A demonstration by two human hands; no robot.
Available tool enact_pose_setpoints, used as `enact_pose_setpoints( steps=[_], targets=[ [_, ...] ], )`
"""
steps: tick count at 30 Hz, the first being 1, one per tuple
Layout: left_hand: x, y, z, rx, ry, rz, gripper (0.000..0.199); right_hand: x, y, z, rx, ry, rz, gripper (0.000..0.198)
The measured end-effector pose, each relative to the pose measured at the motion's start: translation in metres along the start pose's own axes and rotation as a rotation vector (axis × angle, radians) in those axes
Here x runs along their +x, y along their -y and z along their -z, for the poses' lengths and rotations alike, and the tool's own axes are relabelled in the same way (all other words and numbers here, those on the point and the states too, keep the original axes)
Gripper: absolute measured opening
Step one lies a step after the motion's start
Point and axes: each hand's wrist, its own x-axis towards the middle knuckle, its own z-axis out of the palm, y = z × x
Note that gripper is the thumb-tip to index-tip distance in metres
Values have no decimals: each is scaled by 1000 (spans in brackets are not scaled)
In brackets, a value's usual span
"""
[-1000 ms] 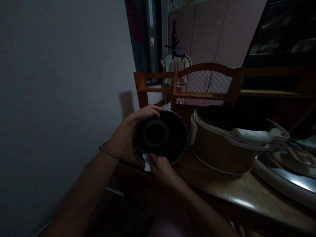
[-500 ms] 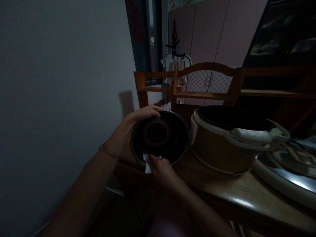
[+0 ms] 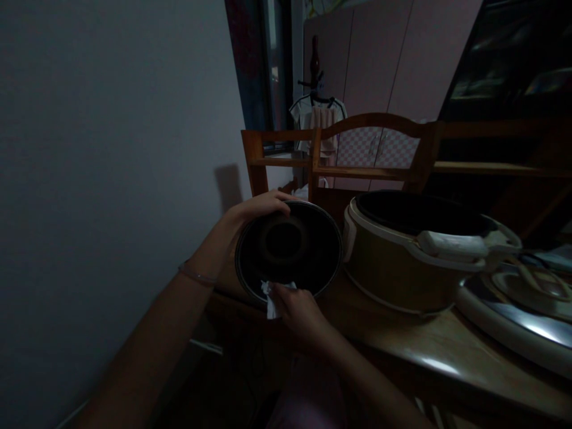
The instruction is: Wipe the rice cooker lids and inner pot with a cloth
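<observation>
A dark, round inner pot (image 3: pixel 313 250) is tilted on its side at the table's left end, its opening facing me. My left hand (image 3: pixel 263 205) grips its upper rim, the thumb inside and the other fingers behind the wall. At the lower rim, my right hand (image 3: pixel 297 307) pinches a crumpled white tissue or cloth (image 3: pixel 272 304), which lies against the rim and hangs partly over it. To the right stands the large rice cooker body (image 3: pixel 397 274), open at the top, with a pale handle on its front.
A shiny lid (image 3: pixel 513 310) lies on the wooden table (image 3: pixel 393 339) at the right. Behind rises a wooden rack (image 3: pixel 375 173), with hung clothes (image 3: pixel 324 116) and a pink wardrobe (image 3: pixel 370 59) beyond. A pale wall (image 3: pixel 134 149) closes off the left side.
My right hand has shifted slightly right and down along the lower rim with the white tissue or cloth. My left hand and the pot have hardly moved.
</observation>
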Motion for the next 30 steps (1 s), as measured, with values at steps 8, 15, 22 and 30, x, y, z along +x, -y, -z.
enact_pose_setpoints(
  steps=[8,15,22,30],
  targets=[
    [-3,-1,-3,-76,-25,42,42,-2,-8,-2,-36,23,26,40],
    [-6,-1,-4,-132,-32,62,43,-8,-5,5,-45,26,25,43],
    [-3,-2,0,-84,-11,81,45,-14,-17,5,-139,9,81,42],
    [-5,4,2,-87,-39,56,42,-19,-30,1,-194,-28,181,36]
  ],
)
